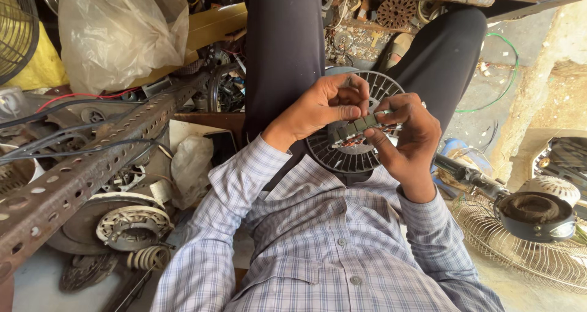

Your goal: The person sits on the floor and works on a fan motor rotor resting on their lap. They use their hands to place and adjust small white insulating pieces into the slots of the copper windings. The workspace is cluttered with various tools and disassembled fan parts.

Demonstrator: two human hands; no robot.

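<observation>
Just one view here, a head-worn cam looking steeply down the person's own front. The checked shirt fills the bottom of the frame, really close to the lens, and the dark-trousered legs run up toward the top edge. Both hands sit near the centre at roughly arm's reach. Floor clutter shows on both sides, the slotted metal bar on the left, a wire fan guard lower right.
</observation>
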